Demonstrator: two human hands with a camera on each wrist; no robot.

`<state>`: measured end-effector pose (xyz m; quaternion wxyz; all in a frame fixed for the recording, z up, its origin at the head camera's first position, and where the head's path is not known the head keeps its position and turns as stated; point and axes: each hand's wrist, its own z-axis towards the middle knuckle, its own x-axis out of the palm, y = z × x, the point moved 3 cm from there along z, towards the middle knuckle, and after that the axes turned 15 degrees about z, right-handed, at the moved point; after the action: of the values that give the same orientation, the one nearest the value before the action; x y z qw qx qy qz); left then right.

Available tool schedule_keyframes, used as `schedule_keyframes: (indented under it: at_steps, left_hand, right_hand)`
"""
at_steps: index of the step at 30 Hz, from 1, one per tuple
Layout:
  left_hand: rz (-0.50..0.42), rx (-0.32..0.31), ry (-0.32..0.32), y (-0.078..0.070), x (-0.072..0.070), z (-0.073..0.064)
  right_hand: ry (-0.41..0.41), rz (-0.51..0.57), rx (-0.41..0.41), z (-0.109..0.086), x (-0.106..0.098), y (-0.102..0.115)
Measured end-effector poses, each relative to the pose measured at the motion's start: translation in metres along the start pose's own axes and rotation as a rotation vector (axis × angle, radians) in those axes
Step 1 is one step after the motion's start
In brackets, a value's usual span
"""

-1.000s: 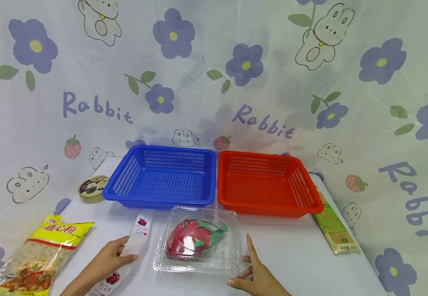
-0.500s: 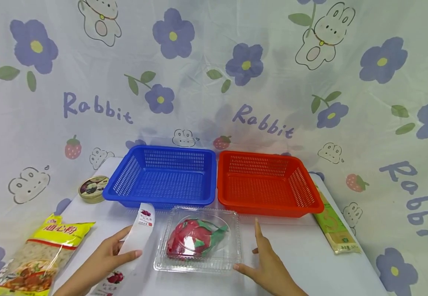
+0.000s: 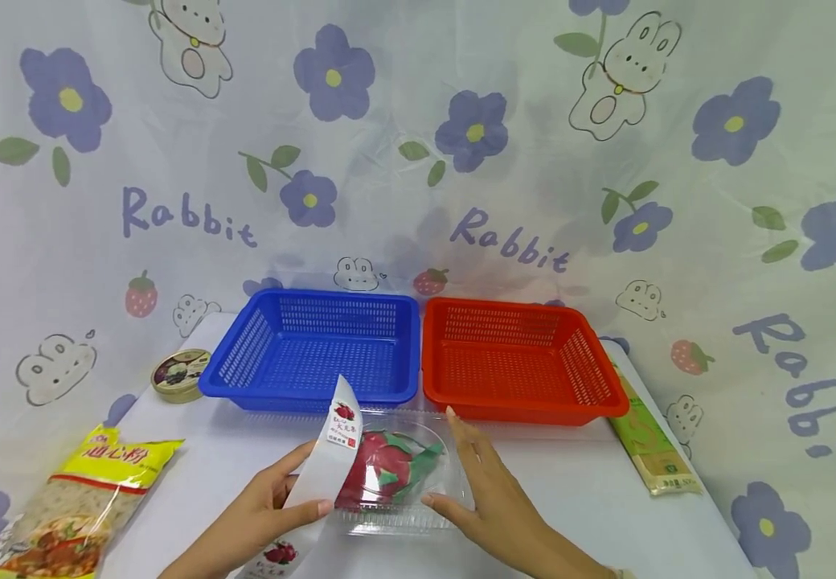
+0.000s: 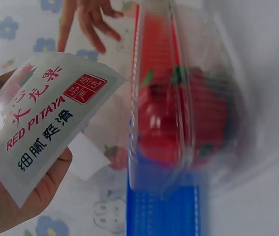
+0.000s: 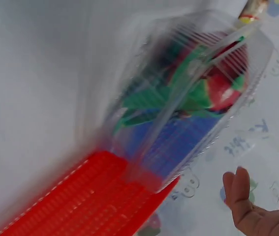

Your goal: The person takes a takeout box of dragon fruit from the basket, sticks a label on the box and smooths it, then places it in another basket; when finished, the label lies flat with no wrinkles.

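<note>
My left hand (image 3: 262, 503) grips a long white strip of labels (image 3: 322, 470) between thumb and fingers. The labels carry a dragon fruit picture, and "RED PITAYA" is printed on one in the left wrist view. The strip's upper end stands up over the left part of a clear plastic clamshell box (image 3: 382, 521), overlapping it in the head view. Inside the closed box lies a red dragon fruit (image 3: 385, 470) with green scales. My right hand (image 3: 493, 498) is at the box's right side, fingers extended and thumb apart, holding nothing.
A blue basket (image 3: 334, 394) and a red basket (image 3: 526, 408) stand side by side behind the box. On the left are a round tin (image 3: 181, 374) and a yellow-topped food bag (image 3: 92, 498). A green packet (image 3: 649, 442) lies right of the red basket.
My left hand has lifted the label strip and carried it right, over the box's left part. My right hand moved off the box's edge, then came back left toward it.
</note>
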<state>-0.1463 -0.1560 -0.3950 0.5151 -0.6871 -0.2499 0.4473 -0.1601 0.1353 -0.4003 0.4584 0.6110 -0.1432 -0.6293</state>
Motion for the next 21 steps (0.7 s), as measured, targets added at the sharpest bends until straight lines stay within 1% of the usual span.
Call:
schedule_keyframes:
  at_steps: [2, 5, 6, 8, 11, 13, 15, 17, 21]
  left_hand:
    - [-0.027, 0.047, 0.016, -0.004, 0.007, 0.004]
    - [-0.065, 0.108, 0.046, -0.009, 0.018, 0.012]
    - [-0.07, 0.122, 0.054, -0.011, 0.022, 0.015]
    - [-0.085, 0.128, 0.068, -0.013, 0.029, 0.019]
    - [-0.095, 0.14, 0.083, -0.016, 0.038, 0.024]
    - [-0.104, 0.137, 0.092, -0.018, 0.043, 0.026]
    - [-0.103, 0.157, 0.097, -0.019, 0.047, 0.028]
    - [-0.1, 0.177, 0.097, -0.021, 0.05, 0.028]
    - [-0.142, 0.196, 0.127, -0.023, 0.056, 0.028]
  right_hand:
    - [0.04, 0.077, -0.018, 0.003, 0.002, 0.005]
    - [0.084, 0.184, -0.02, 0.007, 0.006, 0.012]
    - [0.094, 0.211, -0.021, 0.009, 0.006, 0.014]
    - [0.114, 0.253, -0.024, 0.011, 0.008, 0.018]
    - [0.129, 0.285, -0.057, 0.015, 0.011, 0.022]
    - [0.134, 0.289, -0.083, 0.016, 0.013, 0.023]
    - [0.132, 0.286, -0.102, 0.018, 0.014, 0.024]
    - [0.13, 0.283, -0.113, 0.018, 0.015, 0.025]
    - [0.116, 0.292, -0.094, 0.019, 0.017, 0.027]
